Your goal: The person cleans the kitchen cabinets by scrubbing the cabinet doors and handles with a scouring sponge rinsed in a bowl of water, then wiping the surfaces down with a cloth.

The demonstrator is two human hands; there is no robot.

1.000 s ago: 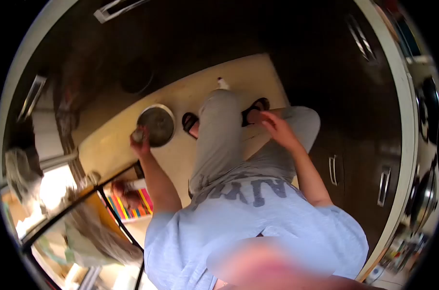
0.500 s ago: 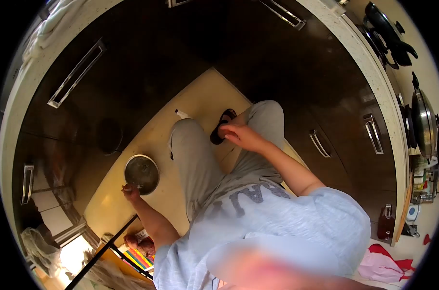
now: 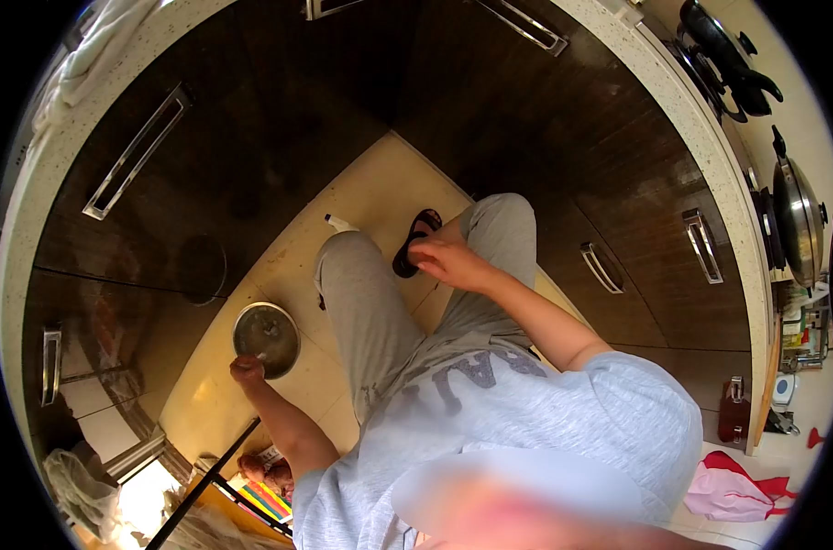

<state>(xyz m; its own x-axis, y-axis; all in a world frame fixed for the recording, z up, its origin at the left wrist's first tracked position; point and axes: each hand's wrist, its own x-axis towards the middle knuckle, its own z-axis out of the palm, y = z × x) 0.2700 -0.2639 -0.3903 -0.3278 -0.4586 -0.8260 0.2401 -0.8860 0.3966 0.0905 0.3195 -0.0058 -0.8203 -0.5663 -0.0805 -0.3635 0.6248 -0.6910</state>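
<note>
A round metal basin (image 3: 268, 335) with murky-looking liquid in it stands on the floor to my left. My left hand (image 3: 247, 368) is closed at the basin's near rim. A small pale spot shows by its fingers, but what they hold, if anything, I cannot make out. My right hand (image 3: 444, 261) hangs loosely between my knees, above a dark sandal (image 3: 424, 222) on my foot. Its fingers are apart, with nothing seen in them. A white tube with a black cap (image 3: 340, 223) lies on the floor beyond my left knee.
Dark cabinets (image 3: 279, 128) with metal handles meet in a corner ahead. At lower left stands a black-framed rack (image 3: 216, 481) with colourful packaging and reddish produce. Lidded pans (image 3: 797, 220) sit on the right counter. A pink and red cloth (image 3: 733, 486) lies at lower right.
My left hand has curled more tightly at the basin's rim. My right hand stays nearly still. The whole view has shifted slightly.
</note>
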